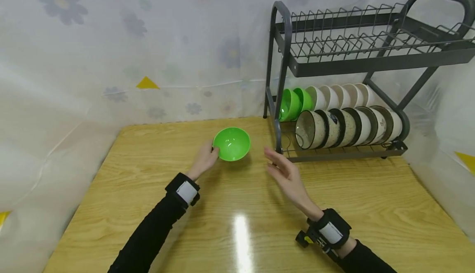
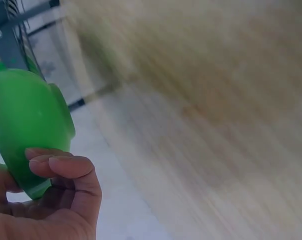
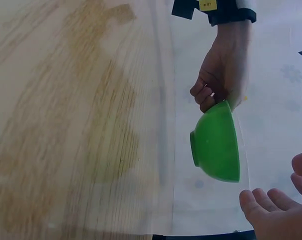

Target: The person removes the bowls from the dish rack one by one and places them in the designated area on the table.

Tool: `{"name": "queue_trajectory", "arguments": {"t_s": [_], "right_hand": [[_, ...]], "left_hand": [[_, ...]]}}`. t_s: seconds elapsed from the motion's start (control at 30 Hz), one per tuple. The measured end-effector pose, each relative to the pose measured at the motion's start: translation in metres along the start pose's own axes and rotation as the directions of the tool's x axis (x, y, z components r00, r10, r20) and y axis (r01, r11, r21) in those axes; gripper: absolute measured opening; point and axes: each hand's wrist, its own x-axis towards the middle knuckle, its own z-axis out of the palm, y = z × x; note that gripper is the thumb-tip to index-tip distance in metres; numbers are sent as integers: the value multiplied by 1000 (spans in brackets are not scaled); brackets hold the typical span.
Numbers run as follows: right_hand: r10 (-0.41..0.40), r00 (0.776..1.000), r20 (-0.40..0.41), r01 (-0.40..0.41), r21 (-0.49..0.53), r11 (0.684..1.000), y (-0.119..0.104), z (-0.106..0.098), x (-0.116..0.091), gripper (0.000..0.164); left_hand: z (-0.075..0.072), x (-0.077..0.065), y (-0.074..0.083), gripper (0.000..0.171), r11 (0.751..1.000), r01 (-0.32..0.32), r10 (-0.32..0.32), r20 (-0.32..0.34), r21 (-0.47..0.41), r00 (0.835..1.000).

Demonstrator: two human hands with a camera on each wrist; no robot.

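A bright green bowl (image 1: 232, 144) is held above the table by my left hand (image 1: 204, 159), thumb and fingers pinching its left rim. In the left wrist view, fingertips (image 2: 71, 166) press on the outside of the bowl (image 2: 31, 120) near the rim. My right hand (image 1: 289, 178) is to the right of the bowl, palm turned toward it, fingers loosely extended and holding nothing. From the right wrist view, the fingers of that hand (image 3: 281, 210) show just beyond the bowl's edge, apart from the bowl (image 3: 216, 145).
A dark two-tier dish rack (image 1: 282, 155) stands at the back right. Its lower tier holds green bowls (image 1: 289, 104), several white bowls (image 1: 330, 96) and several dark-rimmed bowls (image 1: 311, 129). The wooden table (image 1: 148, 149) meets a flower-patterned sheet (image 1: 185, 58) behind.
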Motion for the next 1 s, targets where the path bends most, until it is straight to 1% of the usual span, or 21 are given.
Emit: {"name": "queue_trajectory", "arguments": {"t_s": [0.07,0.17,0.2,0.27,0.33,0.43,0.53,0.57,0.7,0.83,1.0], "right_hand": [[-7,1000,8,7,9,1000,0,-2,-1,44],[-10,1000,18,9,18,1000,-1,-4,-2,43],[-9,1000,20,9,22,1000,-1,-5,-2,43],[-3,1000,21,2,23,1000,-1,-6,-3,42],[7,1000,18,-7,24,1000,-1,-7,-4,41],[21,1000,8,-21,12,1000,-1,-9,-6,39],[30,1000,-1,-30,2,1000,0,-10,-8,37],[32,999,-4,-32,-1,999,0,-10,-9,37],[31,999,-7,-31,6,999,1,-12,-10,36],[28,1000,-5,-28,21,999,2,-13,-9,36],[42,999,-4,-42,34,999,3,-15,-9,36]], "left_hand": [[-5,11,-4,35,999,33,-33,-19,12,999],[-9,28,-10,30,994,104,-102,-56,31,993],[-9,34,-13,30,990,138,-136,-52,30,989],[-9,45,-16,27,982,188,-186,-57,30,981],[-8,54,-18,24,972,235,-233,-49,23,971],[-5,67,-20,21,956,292,-291,-49,1,955],[-1,77,-22,21,943,331,-332,-55,-23,942],[1,80,-23,21,939,341,-342,-55,-36,938],[7,88,-26,24,927,373,-375,-64,-38,925],[10,94,-28,27,926,378,-378,-72,-26,923],[13,98,-29,28,920,388,-391,-56,-58,919]]}}
